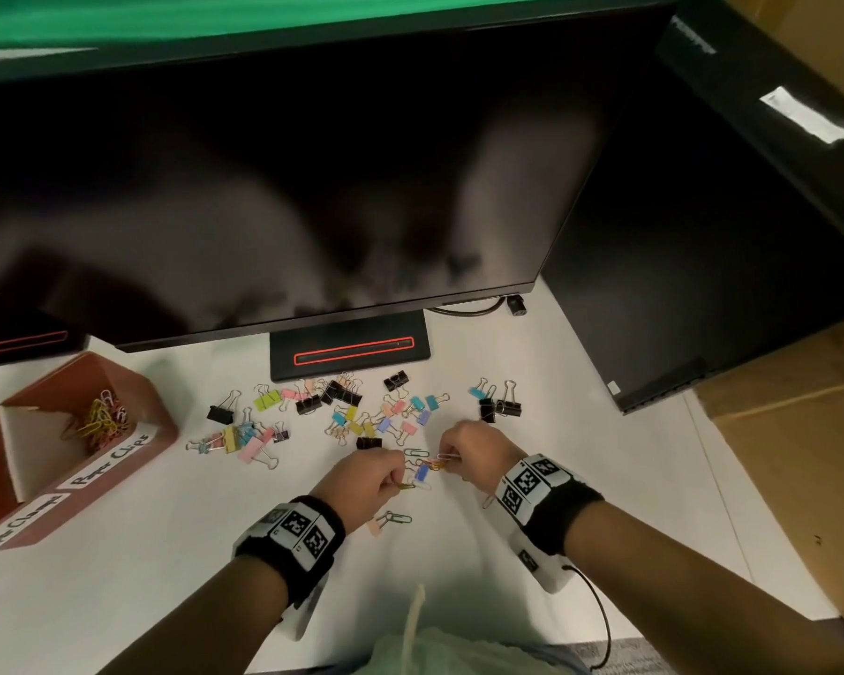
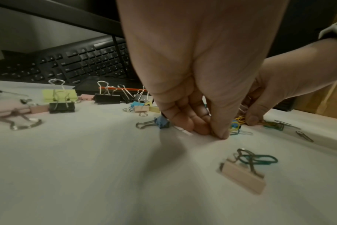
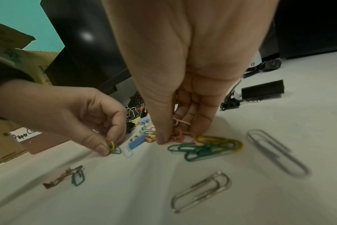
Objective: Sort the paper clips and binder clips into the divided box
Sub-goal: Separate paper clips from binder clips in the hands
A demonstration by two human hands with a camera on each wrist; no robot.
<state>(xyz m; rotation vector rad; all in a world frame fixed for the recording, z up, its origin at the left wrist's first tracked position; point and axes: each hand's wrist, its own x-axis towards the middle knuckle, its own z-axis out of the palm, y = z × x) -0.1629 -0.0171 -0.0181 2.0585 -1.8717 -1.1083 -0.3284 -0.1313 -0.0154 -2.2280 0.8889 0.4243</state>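
A reddish divided box (image 1: 159, 433) labelled "Paper Clips" stands at the left, with coloured paper clips (image 1: 101, 419) in its far compartment. Colourful and black binder clips (image 1: 342, 406) lie scattered in front of the monitor stand. My left hand (image 1: 399, 482) pinches a yellow paper clip (image 3: 112, 146) on the table. Just to its right, my right hand (image 1: 447, 459) pinches pink and orange paper clips (image 3: 183, 136) between thumb and fingers. Green and yellow paper clips (image 3: 202, 150) lie beside it, and two silver paper clips (image 3: 202, 191) lie nearer the wrist.
A large dark monitor (image 1: 313, 187) hangs over the table on its stand base (image 1: 349, 350). A black computer tower (image 1: 702, 236) and cardboard (image 1: 800, 455) stand at the right. A keyboard (image 2: 83, 60) lies behind the clips. A pink binder clip (image 2: 242, 175) rests by my left wrist.
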